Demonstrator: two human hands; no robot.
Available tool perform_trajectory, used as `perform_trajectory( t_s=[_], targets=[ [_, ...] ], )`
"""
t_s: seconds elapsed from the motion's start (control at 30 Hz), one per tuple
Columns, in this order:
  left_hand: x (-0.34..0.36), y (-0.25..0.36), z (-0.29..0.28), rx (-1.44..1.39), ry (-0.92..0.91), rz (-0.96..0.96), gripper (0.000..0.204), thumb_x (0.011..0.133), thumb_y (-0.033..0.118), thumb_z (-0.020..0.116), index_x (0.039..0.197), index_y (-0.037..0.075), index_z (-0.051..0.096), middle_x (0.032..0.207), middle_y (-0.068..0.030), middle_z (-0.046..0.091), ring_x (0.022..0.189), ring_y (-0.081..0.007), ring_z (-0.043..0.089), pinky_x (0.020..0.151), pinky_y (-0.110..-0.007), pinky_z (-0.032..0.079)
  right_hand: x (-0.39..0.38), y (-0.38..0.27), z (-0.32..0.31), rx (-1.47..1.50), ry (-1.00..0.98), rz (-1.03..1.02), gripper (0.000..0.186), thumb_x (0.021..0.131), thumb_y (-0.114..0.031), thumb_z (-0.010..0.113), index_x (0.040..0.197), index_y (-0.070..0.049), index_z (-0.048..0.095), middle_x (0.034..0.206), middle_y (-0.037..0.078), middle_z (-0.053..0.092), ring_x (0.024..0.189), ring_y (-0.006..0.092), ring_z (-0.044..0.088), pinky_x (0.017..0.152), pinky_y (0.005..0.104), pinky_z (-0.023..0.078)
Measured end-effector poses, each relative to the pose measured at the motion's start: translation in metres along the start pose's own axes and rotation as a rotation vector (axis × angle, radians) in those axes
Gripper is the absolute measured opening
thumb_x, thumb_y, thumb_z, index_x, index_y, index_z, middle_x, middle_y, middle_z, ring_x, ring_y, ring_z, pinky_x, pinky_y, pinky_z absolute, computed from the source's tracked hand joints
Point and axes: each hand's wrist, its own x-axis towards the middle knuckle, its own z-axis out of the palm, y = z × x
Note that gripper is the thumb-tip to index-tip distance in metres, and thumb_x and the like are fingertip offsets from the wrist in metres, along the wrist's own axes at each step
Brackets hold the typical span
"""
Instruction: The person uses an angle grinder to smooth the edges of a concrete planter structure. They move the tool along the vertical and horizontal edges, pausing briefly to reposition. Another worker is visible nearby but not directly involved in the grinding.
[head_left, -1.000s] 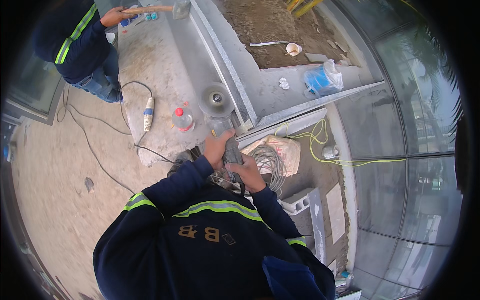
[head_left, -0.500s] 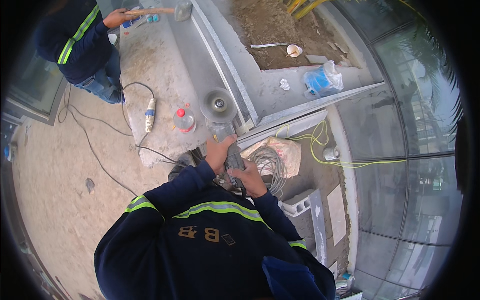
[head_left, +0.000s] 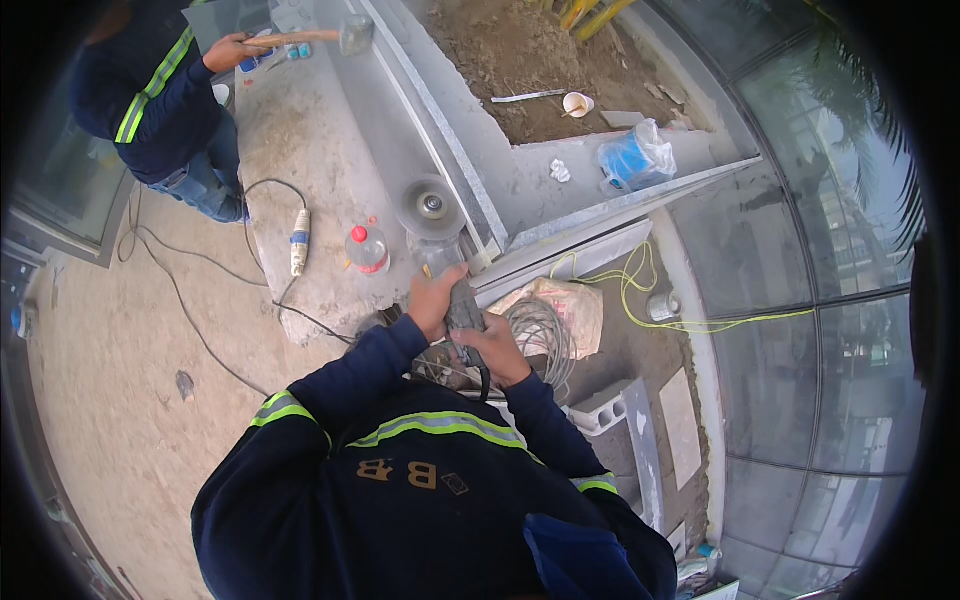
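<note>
An angle grinder point(head_left: 466, 312) with a broad round disc point(head_left: 415, 214) is held between my two hands, its disc end pointing away from me. My left hand point(head_left: 431, 303) wraps the grinder's body just behind the disc. Nearer to me, my right hand point(head_left: 502, 352) grips the rear of the body. The disc is over the end of the stone-topped ledge point(head_left: 300, 130), close to the corner of the pale metal-edged slab point(head_left: 438, 120). Whether it touches the slab I cannot tell. A clear bottle point(head_left: 369, 250) with a red cap stands left of the disc.
At upper left a co-worker's hand point(head_left: 228, 52) holds a mallet point(head_left: 355, 36). A cable connector point(head_left: 300, 243) and black cord lie on the ledge. Coiled wire point(head_left: 540, 335), a hollow block point(head_left: 600, 408) and a yellow hose point(head_left: 690, 327) lie right. Glass panels point(head_left: 755, 250) border the right side.
The grinder and both hands keep their grip and stay nearly in place; the disc shifts slightly left in view. The co-worker's mallet has dropped a little and moved slightly left.
</note>
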Motion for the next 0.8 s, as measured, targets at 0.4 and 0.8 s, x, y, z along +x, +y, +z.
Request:
perform_trajectory(
  t_s=[0.4, 0.8],
  targets=[
    [0.011, 0.012, 0.002, 0.022, -0.037, -0.018, 0.032, 0.093, 0.022, 0.075, 0.113, 0.001, 0.062, 0.092, -0.01, 0.066, 0.077, -0.0232, 0.069, 0.063, -0.04, 0.058, 0.01, -0.009, 0.007, 0.031, 0.058, 0.037, 0.025, 0.089, -0.009, 0.077, 0.107, 0.004, 0.068, 0.084, 0.007, 0.071, 0.067, 0.0134, 0.067, 0.06, 0.0276, 0.053],
    [-0.01, -0.009, -0.002, -0.009, -0.012, 0.004, 0.036, 0.093, 0.022, 0.075, 0.119, 0.001, 0.06, 0.096, -0.0101, 0.066, 0.077, -0.0245, 0.069, 0.066, -0.04, 0.06, -0.013, 0.001, 0.006, 0.009, 0.003, -0.023, 0.022, 0.09, -0.01, 0.077, 0.104, 0.004, 0.068, 0.08, 0.007, 0.07, 0.065, 0.0125, 0.065, 0.06, 0.028, 0.052]
  ],
)
